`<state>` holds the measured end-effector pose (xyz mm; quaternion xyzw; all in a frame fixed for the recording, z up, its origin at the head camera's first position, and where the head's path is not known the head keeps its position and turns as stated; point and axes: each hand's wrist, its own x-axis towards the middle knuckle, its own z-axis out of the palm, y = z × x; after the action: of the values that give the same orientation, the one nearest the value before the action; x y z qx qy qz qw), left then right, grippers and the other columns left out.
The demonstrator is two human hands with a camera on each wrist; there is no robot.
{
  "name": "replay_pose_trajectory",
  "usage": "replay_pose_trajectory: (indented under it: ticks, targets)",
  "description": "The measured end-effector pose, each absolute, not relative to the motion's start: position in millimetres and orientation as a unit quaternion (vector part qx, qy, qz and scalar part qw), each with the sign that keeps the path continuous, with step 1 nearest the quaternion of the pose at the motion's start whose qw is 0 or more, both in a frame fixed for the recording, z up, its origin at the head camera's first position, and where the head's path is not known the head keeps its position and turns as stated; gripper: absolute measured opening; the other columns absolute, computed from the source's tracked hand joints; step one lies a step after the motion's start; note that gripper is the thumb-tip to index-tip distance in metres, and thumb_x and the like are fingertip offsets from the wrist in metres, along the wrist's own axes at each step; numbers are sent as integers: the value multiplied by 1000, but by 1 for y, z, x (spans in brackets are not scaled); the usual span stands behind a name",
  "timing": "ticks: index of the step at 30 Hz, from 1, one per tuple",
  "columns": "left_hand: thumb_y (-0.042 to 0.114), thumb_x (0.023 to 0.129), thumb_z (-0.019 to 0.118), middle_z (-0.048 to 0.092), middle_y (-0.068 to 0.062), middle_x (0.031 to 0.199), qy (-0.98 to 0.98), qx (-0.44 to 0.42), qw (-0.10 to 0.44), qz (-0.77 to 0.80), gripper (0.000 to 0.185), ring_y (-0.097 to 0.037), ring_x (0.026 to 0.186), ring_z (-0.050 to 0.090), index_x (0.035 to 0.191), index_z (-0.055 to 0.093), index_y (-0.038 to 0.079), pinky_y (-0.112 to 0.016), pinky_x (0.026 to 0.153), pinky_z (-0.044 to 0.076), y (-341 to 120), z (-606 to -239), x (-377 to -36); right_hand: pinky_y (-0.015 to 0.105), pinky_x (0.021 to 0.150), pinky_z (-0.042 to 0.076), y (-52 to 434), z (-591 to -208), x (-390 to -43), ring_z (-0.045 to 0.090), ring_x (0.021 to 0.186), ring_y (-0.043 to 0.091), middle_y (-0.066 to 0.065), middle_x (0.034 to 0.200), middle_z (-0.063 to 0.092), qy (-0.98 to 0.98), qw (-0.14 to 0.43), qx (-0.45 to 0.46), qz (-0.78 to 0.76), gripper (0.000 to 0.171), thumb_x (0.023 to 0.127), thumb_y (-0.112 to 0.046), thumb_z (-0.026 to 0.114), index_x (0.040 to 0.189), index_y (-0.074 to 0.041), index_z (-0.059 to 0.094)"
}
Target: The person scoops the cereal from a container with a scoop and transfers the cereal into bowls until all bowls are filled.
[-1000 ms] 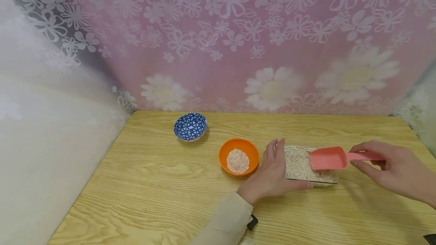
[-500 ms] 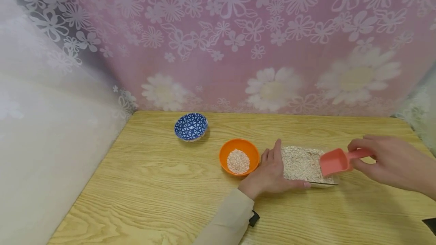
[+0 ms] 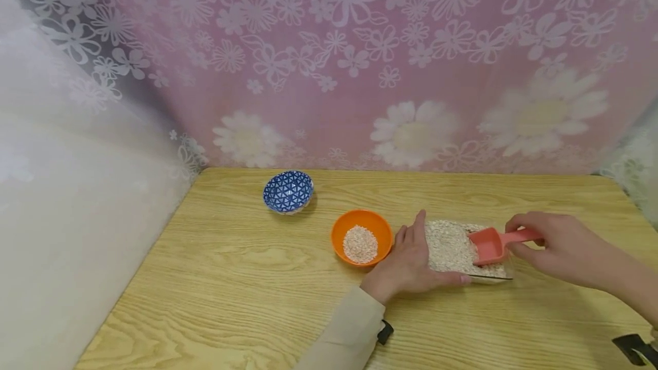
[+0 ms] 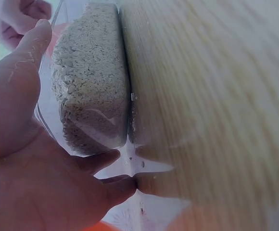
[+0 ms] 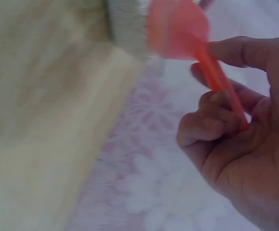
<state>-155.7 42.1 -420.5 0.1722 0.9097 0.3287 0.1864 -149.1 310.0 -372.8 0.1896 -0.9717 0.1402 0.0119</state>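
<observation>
A clear rectangular container (image 3: 490, 280) holds pale flakes (image 3: 447, 244) that look like rolled oats. My left hand (image 3: 408, 264) rests against its left end, fingers straight along that end and thumb along the near side. Through the clear wall the flakes show as a thick block in the left wrist view. My right hand (image 3: 557, 247) grips the handle of a pink scoop (image 3: 487, 247), whose front edge is down in the flakes at the container's right part. In the right wrist view, curled fingers (image 5: 209, 122) wrap the scoop's handle.
An orange bowl (image 3: 336, 244) with a small heap of flakes (image 3: 360, 244) stands just left of my left hand. Farther back and left sits a blue patterned bowl (image 3: 288, 192). A flowered pink curtain (image 3: 329, 101) hangs behind the wooden table (image 3: 231, 278).
The scoop drew back right to the container's right end, then moved left into the flakes, with my right hand following. The left hand has stayed nearly still at the container.
</observation>
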Motion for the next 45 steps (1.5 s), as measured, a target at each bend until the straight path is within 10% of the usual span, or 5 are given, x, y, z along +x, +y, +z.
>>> replay_pose_trajectory:
  ticks: [14, 25, 45]
  targets:
    - [69, 78, 77, 14, -6, 173, 894, 181, 185, 367, 131, -23, 156, 28, 163, -14, 32, -41, 119, 41, 41, -423, -157, 27, 48, 28, 336, -417, -142, 42, 54, 6, -9, 78, 66, -933, 16, 151, 328, 20, 96, -9, 71, 115, -16, 69]
    - [71, 78, 76, 15, -5, 172, 897, 185, 180, 359, 131, -23, 155, 32, 163, -15, 31, -40, 118, 42, 41, -423, -157, 13, 58, 40, 322, -425, -139, 54, 67, -4, -19, 92, 68, -912, 131, 243, 305, 40, 80, 1, 83, 108, -25, 72]
    - [72, 78, 75, 17, -2, 172, 901, 181, 178, 352, 130, -22, 153, 36, 163, -14, 32, -38, 117, 44, 43, -423, -157, 28, 52, 37, 332, -433, -139, 58, 67, 10, -14, 93, 72, -899, 5, 164, 406, 26, 96, -5, 69, 121, -12, 68]
